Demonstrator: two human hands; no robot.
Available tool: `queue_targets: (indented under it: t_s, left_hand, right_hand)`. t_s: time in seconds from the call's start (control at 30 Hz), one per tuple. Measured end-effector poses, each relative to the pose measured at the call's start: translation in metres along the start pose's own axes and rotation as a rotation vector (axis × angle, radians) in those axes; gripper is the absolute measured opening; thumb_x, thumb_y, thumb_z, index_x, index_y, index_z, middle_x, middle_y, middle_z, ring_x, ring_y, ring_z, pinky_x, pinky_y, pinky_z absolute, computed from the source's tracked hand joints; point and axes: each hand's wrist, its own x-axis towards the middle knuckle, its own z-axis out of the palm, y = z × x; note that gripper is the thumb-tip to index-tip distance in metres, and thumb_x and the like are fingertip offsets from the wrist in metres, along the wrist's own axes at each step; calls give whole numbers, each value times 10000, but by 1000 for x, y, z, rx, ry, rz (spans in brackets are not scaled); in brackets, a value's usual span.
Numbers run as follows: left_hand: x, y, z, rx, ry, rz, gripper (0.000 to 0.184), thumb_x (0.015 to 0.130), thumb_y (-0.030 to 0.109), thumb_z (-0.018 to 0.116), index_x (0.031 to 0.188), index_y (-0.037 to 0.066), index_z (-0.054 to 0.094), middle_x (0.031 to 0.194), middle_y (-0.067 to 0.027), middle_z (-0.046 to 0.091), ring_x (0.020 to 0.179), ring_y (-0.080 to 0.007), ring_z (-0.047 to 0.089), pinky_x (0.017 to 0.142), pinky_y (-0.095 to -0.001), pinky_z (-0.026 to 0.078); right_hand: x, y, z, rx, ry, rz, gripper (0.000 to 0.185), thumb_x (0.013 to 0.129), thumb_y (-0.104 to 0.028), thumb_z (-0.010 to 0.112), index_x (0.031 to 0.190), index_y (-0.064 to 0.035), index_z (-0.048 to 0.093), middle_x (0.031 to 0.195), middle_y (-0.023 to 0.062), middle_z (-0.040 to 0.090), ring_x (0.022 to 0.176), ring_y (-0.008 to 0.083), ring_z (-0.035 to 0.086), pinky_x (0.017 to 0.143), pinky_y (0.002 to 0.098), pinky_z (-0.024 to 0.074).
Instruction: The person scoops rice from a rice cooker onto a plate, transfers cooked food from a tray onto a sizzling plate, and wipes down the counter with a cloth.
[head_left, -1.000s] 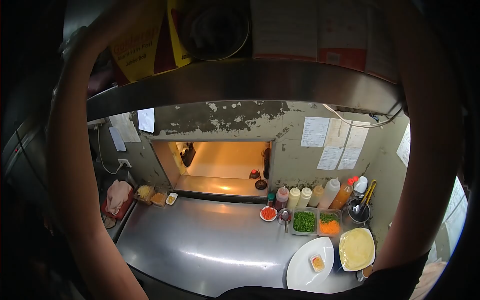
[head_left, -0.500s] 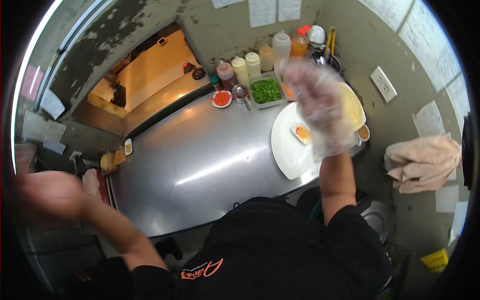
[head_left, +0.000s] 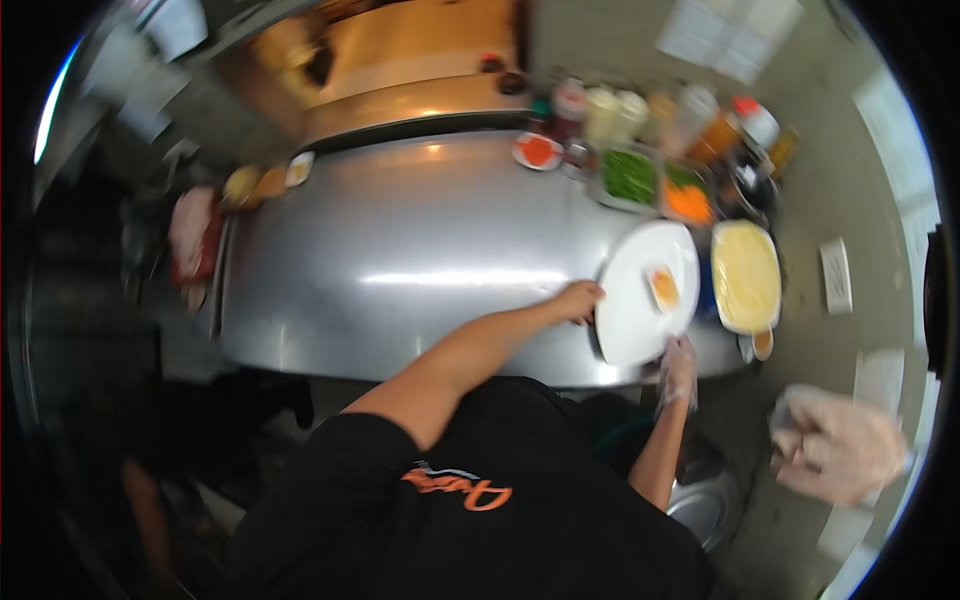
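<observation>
My bare left hand [head_left: 578, 300] is at the left rim of a large white oval plate [head_left: 625, 310], its fingers closed on the edge. At the plate's near right edge, my right hand [head_left: 678, 368] in a clear plastic glove pinches the rim. A small white dish [head_left: 662, 288] with yellowish-orange contents sits on the plate. To the right of the plate stands a white tray [head_left: 728, 318] filled with something smooth and pale yellow. The undersides of both hands are hidden.
Behind the plate are containers of chopped greens [head_left: 630, 178] and orange pieces [head_left: 688, 205], a dish of red bits [head_left: 538, 151] and several squeeze bottles [head_left: 630, 115]. A towel [head_left: 835, 445] hangs at right. Another person's arm [head_left: 147, 510] shows at lower left, beyond the steel counter [head_left: 400, 220].
My left hand has come from the far left to the plate's left rim. My gloved right hand has dropped from above the plate to its near edge. The view has turned left.
</observation>
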Motion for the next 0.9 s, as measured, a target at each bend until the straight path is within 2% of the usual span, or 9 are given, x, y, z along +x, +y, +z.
queue_targets:
  t_s: [0.1,0.17,0.3,0.4,0.5,0.63,0.67,0.83,0.9]
  left_hand:
    - [7,-2,4,259,131,151,260,981,201,487,956,-14,632,738,-128,707,581,-209,696,479,-336,522]
    - [-12,10,-7,419,0,27,277,952,163,477,899,-39,659,721,-123,722,580,-196,703,480,-320,528]
    - [-42,-18,-23,320,-154,-94,306,933,176,502,832,-34,700,796,-133,752,639,-188,724,499,-308,546]
    - [-99,-32,-45,162,-106,-90,292,949,202,530,841,-21,684,750,-100,729,615,-180,694,536,-306,540]
    - [-139,-63,-62,40,14,-73,267,918,188,569,776,-20,659,670,-95,683,550,-175,643,525,-316,527]
    - [-191,-94,-95,-141,224,-59,249,907,171,595,757,-23,637,637,-93,651,525,-170,609,518,-318,510]
    - [-202,-100,-106,-149,252,-78,241,919,176,590,808,-31,643,650,-93,658,538,-169,616,517,-318,507]
    - [-261,-131,-169,-272,463,-43,233,939,183,567,862,-19,656,657,-63,638,555,-149,598,534,-305,501]
    - [-279,-155,-201,-249,512,-17,229,943,186,565,876,-12,660,654,-50,621,554,-133,577,533,-294,487]
  right_hand:
    - [-11,-1,19,24,103,-82,260,976,-92,493,1123,86,615,922,113,666,780,170,599,732,317,496]
    - [-3,25,10,-171,100,-138,260,1001,-135,493,1127,57,614,895,66,642,718,131,567,610,298,468]
    - [5,43,8,-283,-3,-147,274,1007,-89,511,1226,52,598,1017,98,663,864,149,610,698,287,505]
    - [-10,29,36,-105,-151,-17,388,998,-77,558,1356,68,521,1142,118,659,915,158,633,720,283,527]
    - [-17,9,80,-240,-139,-33,411,992,-73,566,1370,73,498,1162,120,650,928,159,633,689,279,532]
    - [-36,-51,155,-311,-488,-9,384,979,-56,560,1335,84,518,1008,80,666,806,152,634,659,258,533]
    - [-28,-40,173,-307,-484,-39,299,979,-63,556,1251,54,597,956,59,665,731,134,610,622,254,515]
    - [-26,-58,285,-675,-726,-449,223,921,-130,584,1053,25,675,908,211,677,716,284,628,696,387,511]
    - [-20,-43,334,-705,-733,-537,223,920,-101,558,1041,47,674,860,121,693,753,177,638,644,321,495]
